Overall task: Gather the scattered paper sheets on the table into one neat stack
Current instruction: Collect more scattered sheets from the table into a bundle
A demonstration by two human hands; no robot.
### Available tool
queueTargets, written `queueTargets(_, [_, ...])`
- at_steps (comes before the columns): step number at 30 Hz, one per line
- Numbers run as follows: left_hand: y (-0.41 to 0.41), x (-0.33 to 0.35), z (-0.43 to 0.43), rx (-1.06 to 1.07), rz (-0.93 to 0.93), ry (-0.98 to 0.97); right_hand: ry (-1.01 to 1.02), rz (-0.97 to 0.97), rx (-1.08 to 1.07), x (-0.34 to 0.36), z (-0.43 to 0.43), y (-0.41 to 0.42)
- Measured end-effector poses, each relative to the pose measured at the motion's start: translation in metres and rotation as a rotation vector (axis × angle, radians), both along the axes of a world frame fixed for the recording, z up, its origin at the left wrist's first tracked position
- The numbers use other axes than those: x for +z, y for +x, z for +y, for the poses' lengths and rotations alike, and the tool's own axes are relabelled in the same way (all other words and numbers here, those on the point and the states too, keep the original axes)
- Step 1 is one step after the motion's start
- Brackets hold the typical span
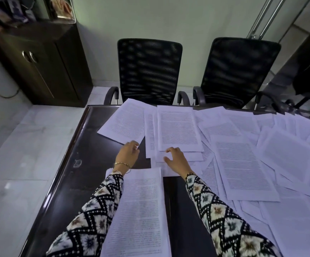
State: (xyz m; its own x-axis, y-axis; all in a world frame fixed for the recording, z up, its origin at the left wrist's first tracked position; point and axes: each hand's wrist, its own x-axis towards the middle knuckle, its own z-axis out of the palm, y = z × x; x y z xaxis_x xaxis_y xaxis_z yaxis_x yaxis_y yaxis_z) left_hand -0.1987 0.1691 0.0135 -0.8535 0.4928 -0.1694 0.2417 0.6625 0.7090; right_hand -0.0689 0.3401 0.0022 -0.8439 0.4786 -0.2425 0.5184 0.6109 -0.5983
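The left hand (127,154) pinches the near corner of a tilted sheet (121,123), likely to drag it toward the stack (141,210); the right hand (176,160), fingers spread, steadies loose sheets (180,127) strewn across the counter (87,164)

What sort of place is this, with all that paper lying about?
Most likely an office or small meeting room. Two black mesh-backed chairs with armrests stand at a dark table strewn with printed sheets, and a dark wooden cabinet stands by the wall.
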Motion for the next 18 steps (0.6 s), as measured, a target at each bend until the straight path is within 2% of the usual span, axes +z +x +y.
queueTargets(4, [-0.055, -0.004, 0.013, 0.083, 0.127, -0.054, 0.018, 0.014, -0.135, -0.004, 0.045, -0.016])
queueTargets(11, [-0.128, -0.030, 0.026, 0.242, 0.085, -0.179, 0.016, 0.008, -0.437, -0.031, 0.115, -0.040])
queueTargets(13, [-0.149, -0.038, 0.025, 0.292, 0.075, -0.233, 0.034, 0.006, -0.481, -0.041, 0.122, -0.042])
queueTargets(16, [-0.173, -0.046, 0.023, 0.369, 0.015, -0.343, 0.167, 0.019, -0.503, -0.054, 0.123, -0.046])
queueTargets(18, [-0.178, -0.047, 0.025, 0.386, 0.001, -0.425, 0.157, 0.054, -0.507, -0.060, 0.118, -0.051])
